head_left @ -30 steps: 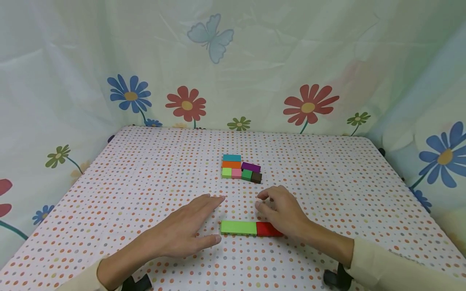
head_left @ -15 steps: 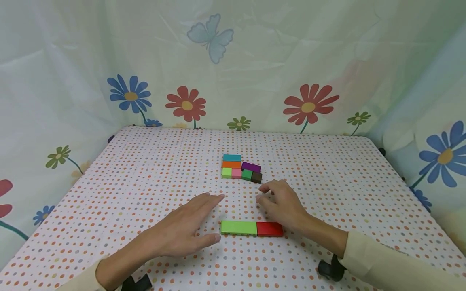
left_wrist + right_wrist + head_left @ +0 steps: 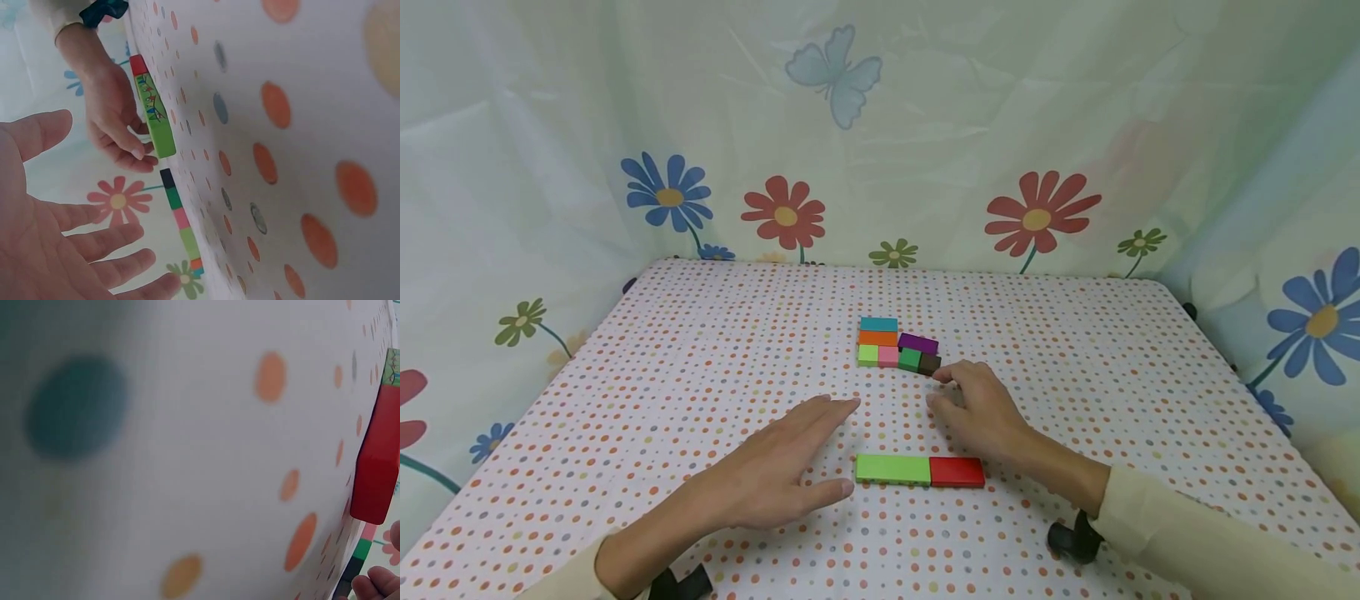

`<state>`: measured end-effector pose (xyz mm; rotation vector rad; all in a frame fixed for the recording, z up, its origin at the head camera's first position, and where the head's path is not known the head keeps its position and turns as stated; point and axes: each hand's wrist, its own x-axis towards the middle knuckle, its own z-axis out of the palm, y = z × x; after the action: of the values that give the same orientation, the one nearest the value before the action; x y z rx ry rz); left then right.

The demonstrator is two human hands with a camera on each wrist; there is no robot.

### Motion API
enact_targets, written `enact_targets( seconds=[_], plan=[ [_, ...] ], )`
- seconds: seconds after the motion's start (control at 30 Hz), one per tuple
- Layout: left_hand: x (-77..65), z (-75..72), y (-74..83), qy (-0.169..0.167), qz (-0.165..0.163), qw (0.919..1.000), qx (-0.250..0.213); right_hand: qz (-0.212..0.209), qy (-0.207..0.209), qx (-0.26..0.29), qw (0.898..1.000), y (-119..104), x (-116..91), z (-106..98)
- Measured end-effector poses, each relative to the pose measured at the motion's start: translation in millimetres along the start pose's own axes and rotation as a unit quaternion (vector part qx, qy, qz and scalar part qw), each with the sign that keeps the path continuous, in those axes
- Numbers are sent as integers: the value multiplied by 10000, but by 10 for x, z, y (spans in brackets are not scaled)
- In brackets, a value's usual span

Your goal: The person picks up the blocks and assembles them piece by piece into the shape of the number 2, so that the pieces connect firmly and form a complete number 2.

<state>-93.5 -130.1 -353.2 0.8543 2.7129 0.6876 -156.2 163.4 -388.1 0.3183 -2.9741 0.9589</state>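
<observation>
A long light green block [image 3: 892, 469] and a red block [image 3: 957, 472] lie end to end at the near middle of the table. Left of them my left hand [image 3: 767, 475] is held with its fingers stretched out and thumb apart, holding nothing; the left wrist view shows its spread fingers [image 3: 115, 244]. My right hand [image 3: 985, 417] is beyond the red block, fingers loosely bent, thumb and index finger apart with nothing between. Its index fingertip is close to the dark brown block [image 3: 929, 365]; whether they touch I cannot tell. Beside that block sits a dark green block [image 3: 909, 360].
Farther back, the same cluster includes a purple block [image 3: 917, 343], a pink block [image 3: 887, 357], a small light green block [image 3: 867, 356], an orange block [image 3: 877, 338] and a blue block [image 3: 878, 324]. A dotted cloth [image 3: 700, 375] covers the table; a flowered curtain [image 3: 925, 100] hangs behind.
My right hand has moved forward from over the red block toward the dark brown block, uncovering the red block's right end. The left hand has stayed nearly still.
</observation>
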Motion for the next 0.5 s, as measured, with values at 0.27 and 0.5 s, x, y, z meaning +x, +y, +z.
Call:
enact_targets(
  seconds=[0.27,0.5],
  plan=[
    [0,1,-13,3,-65,10000,-36,-55,-2,-146,9999,4,67,-12],
    [5,12,-26,-1,-19,9999,-123,61,38,-173,9998,-5,124,-17]
  ],
)
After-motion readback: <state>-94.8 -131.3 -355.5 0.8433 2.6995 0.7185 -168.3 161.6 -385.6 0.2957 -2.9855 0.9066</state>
